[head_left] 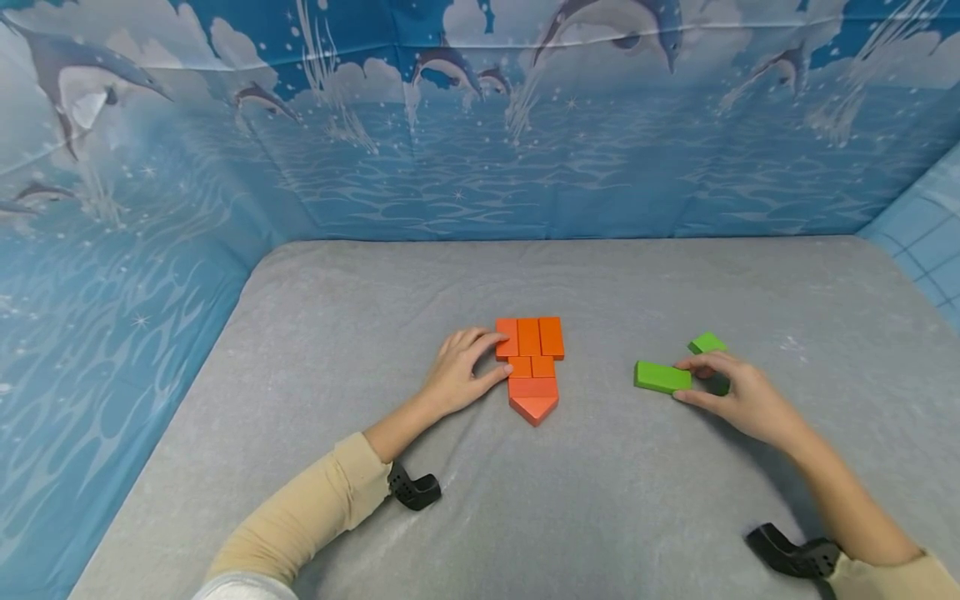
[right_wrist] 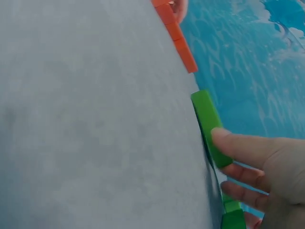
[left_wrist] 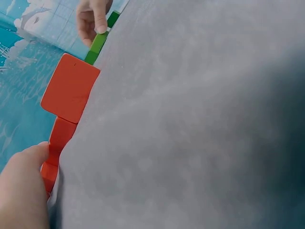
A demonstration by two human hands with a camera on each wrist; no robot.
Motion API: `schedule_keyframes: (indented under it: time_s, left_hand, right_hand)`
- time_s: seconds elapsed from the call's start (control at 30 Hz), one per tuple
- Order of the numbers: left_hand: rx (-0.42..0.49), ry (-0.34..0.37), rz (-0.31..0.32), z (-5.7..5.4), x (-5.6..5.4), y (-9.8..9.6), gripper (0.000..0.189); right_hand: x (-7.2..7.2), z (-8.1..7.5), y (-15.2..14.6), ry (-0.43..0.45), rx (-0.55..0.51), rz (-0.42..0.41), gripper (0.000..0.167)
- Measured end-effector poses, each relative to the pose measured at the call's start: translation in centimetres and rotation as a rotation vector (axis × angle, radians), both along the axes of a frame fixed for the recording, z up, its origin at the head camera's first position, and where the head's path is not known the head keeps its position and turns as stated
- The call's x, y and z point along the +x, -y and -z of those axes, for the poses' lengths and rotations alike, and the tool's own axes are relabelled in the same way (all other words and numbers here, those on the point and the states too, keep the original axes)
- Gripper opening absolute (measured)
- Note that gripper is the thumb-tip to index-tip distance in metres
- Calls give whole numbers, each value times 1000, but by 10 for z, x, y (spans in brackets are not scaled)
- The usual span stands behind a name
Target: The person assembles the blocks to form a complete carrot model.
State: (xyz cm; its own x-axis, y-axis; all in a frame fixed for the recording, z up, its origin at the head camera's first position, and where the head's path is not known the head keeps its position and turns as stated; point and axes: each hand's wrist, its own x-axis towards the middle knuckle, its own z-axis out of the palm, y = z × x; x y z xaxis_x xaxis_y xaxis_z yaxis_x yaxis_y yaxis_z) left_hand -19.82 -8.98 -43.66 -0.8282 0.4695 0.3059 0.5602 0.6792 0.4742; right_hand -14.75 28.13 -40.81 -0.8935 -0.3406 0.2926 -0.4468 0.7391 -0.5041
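Several orange blocks lie fitted together flat on the grey cloth, with three upright oblongs at the far end, two smaller blocks below them and a pointed block nearest me. My left hand rests at their left side, its thumb and fingertips touching the edges. On the right, my right hand pinches the near end of a long green block between thumb and fingers. Another green block lies just beyond that hand, and more green shows partly hidden under its fingers.
Grey cloth covers the table. Blue dolphin-print curtains hang along the back and left side. A black wrist mount sticks out from the left sleeve, and another mount from the right.
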Motion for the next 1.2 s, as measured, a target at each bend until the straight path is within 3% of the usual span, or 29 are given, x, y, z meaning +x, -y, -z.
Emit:
schedule_keyframes:
  time_s: [0.23, 0.47, 0.6, 0.83, 1.2]
  left_hand:
    - [4, 6, 5, -1, 1, 1, 45]
    - [1, 11, 6, 2, 0, 2, 46]
    - [1, 6, 8, 2, 0, 2, 46]
    - [0, 9, 10, 0, -1, 3, 46]
    - [-15, 29, 7, -2, 1, 3, 47]
  right_hand:
    - [-24, -19, 23, -11, -42, -95, 30]
    - [-64, -33, 63, 146, -73, -83, 32]
    - [-87, -31, 87, 220, -86, -76, 35]
    - [-118, -22, 121, 262, -65, -103, 37]
    - [-138, -11, 138, 345, -71, -170, 35]
